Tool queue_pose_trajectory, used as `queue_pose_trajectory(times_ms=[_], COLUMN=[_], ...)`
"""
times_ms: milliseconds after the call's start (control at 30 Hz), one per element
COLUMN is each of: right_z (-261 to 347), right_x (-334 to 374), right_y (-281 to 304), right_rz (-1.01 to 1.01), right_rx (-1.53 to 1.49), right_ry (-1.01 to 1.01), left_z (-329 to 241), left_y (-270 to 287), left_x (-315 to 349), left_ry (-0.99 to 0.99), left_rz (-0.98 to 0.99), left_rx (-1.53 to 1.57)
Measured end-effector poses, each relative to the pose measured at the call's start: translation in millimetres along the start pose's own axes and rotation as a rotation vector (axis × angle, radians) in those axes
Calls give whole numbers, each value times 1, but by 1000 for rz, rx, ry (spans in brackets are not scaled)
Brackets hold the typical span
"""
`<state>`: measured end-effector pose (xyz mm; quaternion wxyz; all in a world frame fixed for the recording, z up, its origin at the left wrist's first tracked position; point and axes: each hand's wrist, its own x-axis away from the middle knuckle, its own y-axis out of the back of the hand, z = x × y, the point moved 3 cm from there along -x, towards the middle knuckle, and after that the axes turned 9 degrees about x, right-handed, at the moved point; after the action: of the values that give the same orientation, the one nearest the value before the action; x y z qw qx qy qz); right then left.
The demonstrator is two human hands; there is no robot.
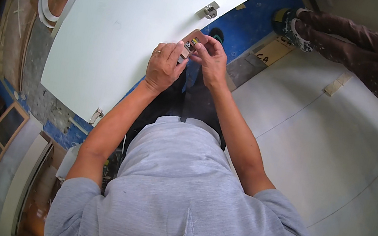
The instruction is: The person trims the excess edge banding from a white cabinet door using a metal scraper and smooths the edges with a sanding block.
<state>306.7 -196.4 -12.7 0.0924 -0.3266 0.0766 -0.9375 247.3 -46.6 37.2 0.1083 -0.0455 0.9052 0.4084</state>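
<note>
Got this small brown block [192,42] pinched between my left hand [163,65] and right hand [212,61], long axis slanting away to my right.

The person's bare left arm [115,127] and bare right arm [238,134] emerge from short, light-grey fabric sleeves [74,209], elbows bent and set wide on either side of the torso. Both forearms slant inward and away from the body, bringing the wrists close together in front. The left hand [163,65] shows its back, knuckles raised, fingers bent and pointing forward, thumb opposing them in a pinch. The right hand [212,60] turns toward it, index finger arched forward, thumb bent inward across the gap. The two hands are near each other, fingertips facing.
</note>
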Motion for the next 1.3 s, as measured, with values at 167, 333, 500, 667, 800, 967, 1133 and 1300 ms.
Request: queue_pose_trajectory(times_ms=[167, 333, 500, 667, 800, 967, 1133, 1300], right_z=[5, 9, 28, 47, 48, 53, 58, 60], right_x=[-7, -11, -29, -42, -49, -56, -68, -77], right_y=[5, 7, 25, 36, 43, 50, 56, 64], right_rz=[6, -18, -53, -35, -22, -15, 12, 49], right_rx=[-18, -73, -69, -41, -50, -69, -112, -135], right_ry=[-21, -18, -12, 13, 6, 16, 23, -3], left_z=[3, 0, -6, -13, -21, -29, -41, -52], left_y=[-4, -6, -21, -32, -42, -48, -55, -61], left_x=[-8, -21, -52, -68, -70, -78, -89, -99], left_ry=[-20, -49, -41, -43, 10, 19, 64, 75], left_rz=[10, -6, 17, -5, 39, 12, 19, 41], left_rx=[13, 19, -3, -64, -178, -321, -409, -470])
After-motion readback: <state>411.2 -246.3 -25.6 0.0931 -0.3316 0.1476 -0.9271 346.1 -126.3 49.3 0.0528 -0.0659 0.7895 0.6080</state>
